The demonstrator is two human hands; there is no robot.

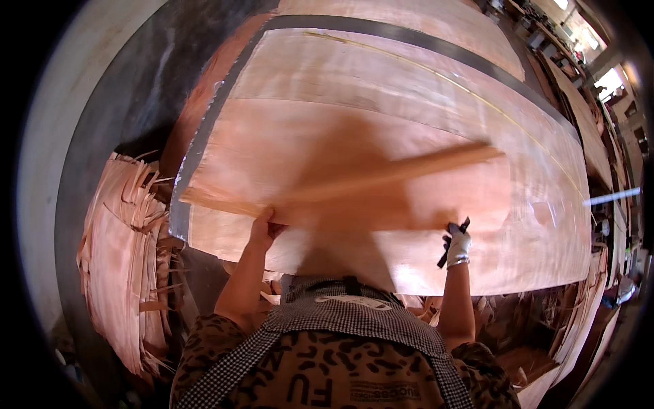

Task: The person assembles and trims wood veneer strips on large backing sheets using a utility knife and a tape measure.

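Note:
A thin orange-brown wood veneer sheet [449, 187] lies across a paler veneer sheet [545, 255] on the table. Its near part is lifted into a long fold that slants up to the right. My bare left hand [261, 230] pinches the near edge, left of the middle, thumb on top. At the right end of that edge is my right hand [460, 245], in a white glove with dark fingers. It is closed round a slim black tool [443, 259]; no blade can be made out. My shadow darkens the middle of the sheet.
A thin yellow strip [436, 70] runs along the far side of the pale sheet. The table's dark edging [197, 150] shows at the left. Bundled veneer offcuts [122, 252] stand at the left, with more scraps [531, 313] below the near edge. Other veneer stacks [579, 116] lie at the right.

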